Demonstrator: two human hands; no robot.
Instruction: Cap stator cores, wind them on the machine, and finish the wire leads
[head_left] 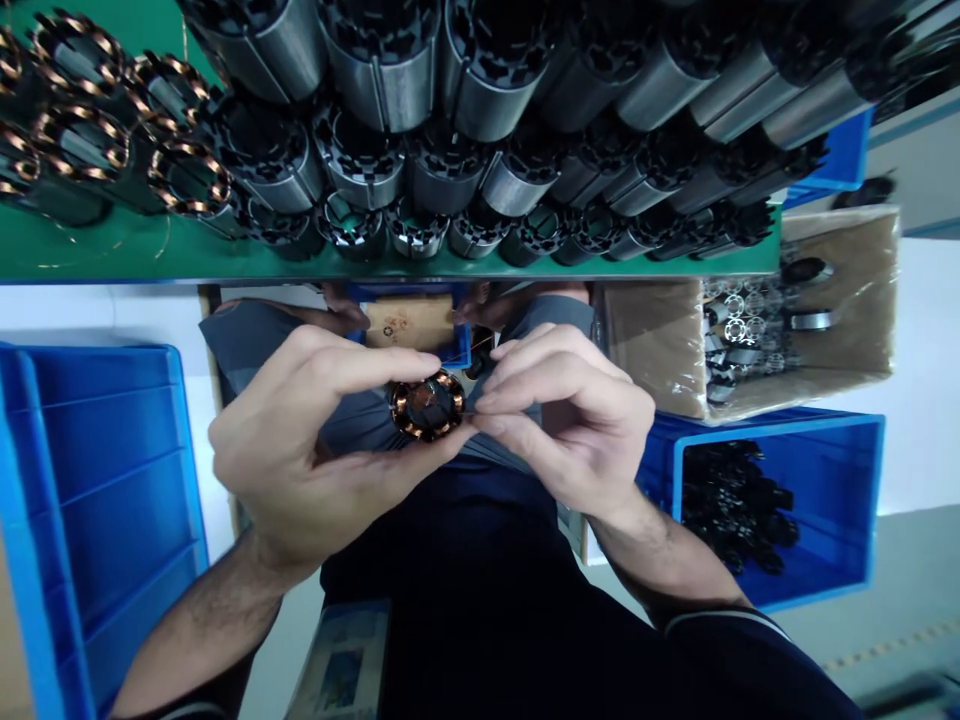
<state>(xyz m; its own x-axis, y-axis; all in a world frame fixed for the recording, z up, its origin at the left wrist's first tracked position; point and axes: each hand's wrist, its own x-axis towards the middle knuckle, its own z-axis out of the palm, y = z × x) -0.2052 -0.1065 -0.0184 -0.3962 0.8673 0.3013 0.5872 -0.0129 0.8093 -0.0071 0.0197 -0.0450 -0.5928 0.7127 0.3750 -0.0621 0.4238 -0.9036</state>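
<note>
Held over my lap is a round motor stator (428, 405) with copper windings around its black ring. My left hand (322, 430) grips it, thumb along the side nearest my body and a finger across the opposite side. Right beside the stator, my right hand (562, 405) pinches thumb and forefinger together on a thin copper wire (466, 411) at the stator's edge. The wire is very fine, and most of it is hard to make out. The far side of the stator is hidden.
A green bench (300, 262) carries rows of unwound stator cores (390, 80) and several copper-wound stators (187, 175). At the right stand a plastic-lined carton (652, 345) of metal rings and a blue bin (832, 520) with black parts. Another blue bin (127, 500) is at the left.
</note>
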